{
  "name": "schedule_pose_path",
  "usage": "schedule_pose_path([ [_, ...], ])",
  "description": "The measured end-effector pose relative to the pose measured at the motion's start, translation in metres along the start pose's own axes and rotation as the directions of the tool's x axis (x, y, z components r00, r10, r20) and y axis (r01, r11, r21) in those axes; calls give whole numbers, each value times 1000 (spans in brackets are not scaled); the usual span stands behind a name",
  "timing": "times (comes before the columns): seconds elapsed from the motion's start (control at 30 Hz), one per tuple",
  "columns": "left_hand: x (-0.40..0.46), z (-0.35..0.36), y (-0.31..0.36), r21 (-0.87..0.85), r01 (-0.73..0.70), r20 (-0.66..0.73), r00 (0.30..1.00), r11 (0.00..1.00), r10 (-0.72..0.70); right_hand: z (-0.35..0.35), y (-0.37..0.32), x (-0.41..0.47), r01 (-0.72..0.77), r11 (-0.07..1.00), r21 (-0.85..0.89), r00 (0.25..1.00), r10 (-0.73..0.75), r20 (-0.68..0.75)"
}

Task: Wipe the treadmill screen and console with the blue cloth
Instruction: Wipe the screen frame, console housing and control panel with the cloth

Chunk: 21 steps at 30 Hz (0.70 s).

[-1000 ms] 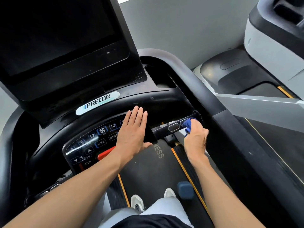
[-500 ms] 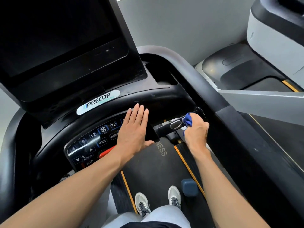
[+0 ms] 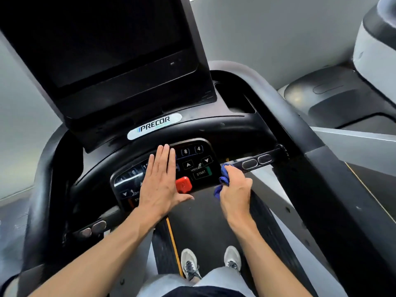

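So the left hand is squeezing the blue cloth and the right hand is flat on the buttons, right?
Not quite, the hands are swapped. In the head view the right hand squeezes the blue cloth, and the left hand lies flat on the buttons.

Two white sneakers stand on the dark belt at lower centre — a neighbouring grey machine fills the upper right, before a pale wall.
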<state>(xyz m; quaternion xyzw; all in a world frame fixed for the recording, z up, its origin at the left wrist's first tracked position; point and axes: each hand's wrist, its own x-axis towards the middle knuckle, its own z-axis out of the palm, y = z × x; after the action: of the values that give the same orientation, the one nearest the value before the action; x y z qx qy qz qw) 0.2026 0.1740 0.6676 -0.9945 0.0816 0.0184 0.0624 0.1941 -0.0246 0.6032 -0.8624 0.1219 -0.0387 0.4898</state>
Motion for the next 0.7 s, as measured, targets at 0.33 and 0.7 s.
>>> schedule_pose_path([
  [0.33, -71, 17, -57, -35, 217, -63, 974, 976, -219, 10, -26, -22, 574, 818, -48, 814, -563, 145],
  [0.7, -102, 50, -61, -174, 211, -211, 946, 962, -245, 45, -59, -4, 868, 429, -252, 497, -736, 460],
])
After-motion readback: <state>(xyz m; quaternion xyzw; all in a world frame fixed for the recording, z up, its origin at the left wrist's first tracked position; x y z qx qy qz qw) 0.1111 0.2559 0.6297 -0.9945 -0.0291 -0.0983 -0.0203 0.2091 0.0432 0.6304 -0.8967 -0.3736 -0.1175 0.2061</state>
